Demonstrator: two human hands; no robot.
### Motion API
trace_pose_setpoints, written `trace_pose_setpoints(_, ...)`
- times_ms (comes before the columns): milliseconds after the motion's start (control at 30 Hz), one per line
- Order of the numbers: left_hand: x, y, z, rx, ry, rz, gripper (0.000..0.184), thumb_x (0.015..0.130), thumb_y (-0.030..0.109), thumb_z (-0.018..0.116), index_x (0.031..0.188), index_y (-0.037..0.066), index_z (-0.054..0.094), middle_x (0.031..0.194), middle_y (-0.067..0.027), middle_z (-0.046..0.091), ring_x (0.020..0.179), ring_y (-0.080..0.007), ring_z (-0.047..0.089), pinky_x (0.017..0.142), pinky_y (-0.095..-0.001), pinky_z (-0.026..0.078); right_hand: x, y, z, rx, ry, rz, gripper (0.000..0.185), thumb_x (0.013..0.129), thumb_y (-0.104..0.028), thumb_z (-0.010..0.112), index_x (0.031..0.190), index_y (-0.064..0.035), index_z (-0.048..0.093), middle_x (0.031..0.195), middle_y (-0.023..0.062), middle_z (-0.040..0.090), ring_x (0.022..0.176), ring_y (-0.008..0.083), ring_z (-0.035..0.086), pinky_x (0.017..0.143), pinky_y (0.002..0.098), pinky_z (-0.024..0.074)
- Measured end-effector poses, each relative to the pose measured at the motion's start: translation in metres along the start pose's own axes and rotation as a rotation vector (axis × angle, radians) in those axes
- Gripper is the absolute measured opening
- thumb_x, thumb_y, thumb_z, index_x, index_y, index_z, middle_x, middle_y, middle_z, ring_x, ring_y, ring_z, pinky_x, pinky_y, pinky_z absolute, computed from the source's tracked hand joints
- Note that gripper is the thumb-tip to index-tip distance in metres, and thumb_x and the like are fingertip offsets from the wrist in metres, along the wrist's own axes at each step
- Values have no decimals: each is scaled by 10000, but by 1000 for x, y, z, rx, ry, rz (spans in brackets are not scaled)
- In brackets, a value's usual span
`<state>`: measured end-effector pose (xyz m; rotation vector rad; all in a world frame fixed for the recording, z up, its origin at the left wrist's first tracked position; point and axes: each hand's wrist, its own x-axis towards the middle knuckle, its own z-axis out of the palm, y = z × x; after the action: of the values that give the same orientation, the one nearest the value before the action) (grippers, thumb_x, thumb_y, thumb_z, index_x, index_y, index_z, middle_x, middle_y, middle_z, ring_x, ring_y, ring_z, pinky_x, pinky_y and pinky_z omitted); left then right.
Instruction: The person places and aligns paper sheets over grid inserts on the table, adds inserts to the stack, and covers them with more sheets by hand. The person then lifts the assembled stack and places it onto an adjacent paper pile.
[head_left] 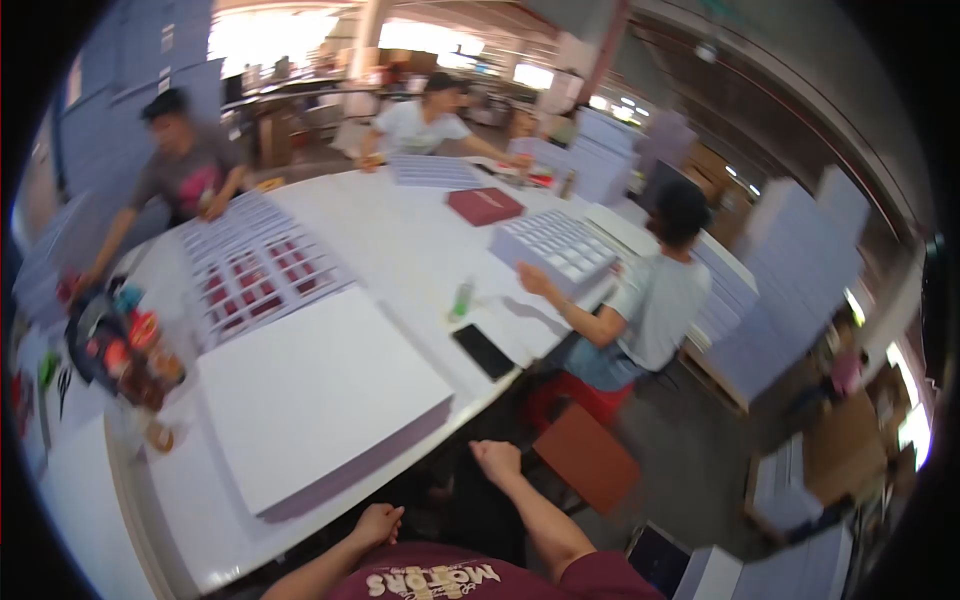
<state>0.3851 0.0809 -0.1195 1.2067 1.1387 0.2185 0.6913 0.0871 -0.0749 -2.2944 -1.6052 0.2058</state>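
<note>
My L hand [380, 525] & R hand [497, 460] curl up, w/ nothing seen inside; white box [325, 395] ahead looks closed, tray [300, 298] beyond part full.

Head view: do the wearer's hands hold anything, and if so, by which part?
Nothing visible is held: the left hand and right hand are curled, but something small inside could be hidden.

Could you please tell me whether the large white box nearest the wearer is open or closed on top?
Closed on top: the large white box shows one flat, unbroken white surface facing up.
</note>
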Motion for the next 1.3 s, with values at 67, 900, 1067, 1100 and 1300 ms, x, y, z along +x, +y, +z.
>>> trace_pose_setpoints(67, -5, 5, -4, 81, -43, 40, 344, 989, 268, 549, 756, 15, 558, 577, -75, 562, 430, -173, 563, 396, -308, 459, -44, -24, -17, -164, -20, -138, 424, 952, -425, 511, 750, -119, 724, 726, 124, 692, 693, 344, 683, 641, 463, 544)
trace_pose_setpoints(900, 57, 17, 85, 950, 230, 904, 320, 808, 83, 635, 1104, 17, 533, 1015, -217, 615, 938, -423, 605, 788, -472, 480, -148, 72, -7, 261, 141, -24, 291, 868, -179, 566, 1132, -73, 626, 1032, 173, 688, 955, 358, 668, 804, 472, 532)
trace_pose_setpoints(1067, 56, 10, 74, 923, 288, 884, 280, 814, 99, 616, 1068, 5, 544, 973, -227, 626, 874, -431, 610, 762, -497, 466, -115, 63, 11, -21, 108, -112, 193, 884, -127, 492, 976, -11, 614, 889, 192, 674, 862, 364, 687, 739, 460, 558)
trace_pose_setpoints(1100, 50, 12, 74, 879, 283, 889, 283, 820, 84, 611, 1081, -1, 542, 983, -242, 622, 886, -439, 607, 771, -488, 467, -113, 64, 11, -10, 143, -136, 173, 880, -126, 496, 930, -2, 605, 870, 195, 669, 833, 367, 689, 705, 460, 562)
trace_pose_setpoints(1300, 60, 5, 74, 721, 289, 895, 291, 799, 30, 588, 1084, -9, 544, 973, -241, 614, 914, -434, 594, 797, -466, 467, -100, 57, 12, 11, 73, -40, 243, 887, -161, 484, 935, 3, 656, 840, 241, 684, 840, 374, 694, 745, 498, 545)
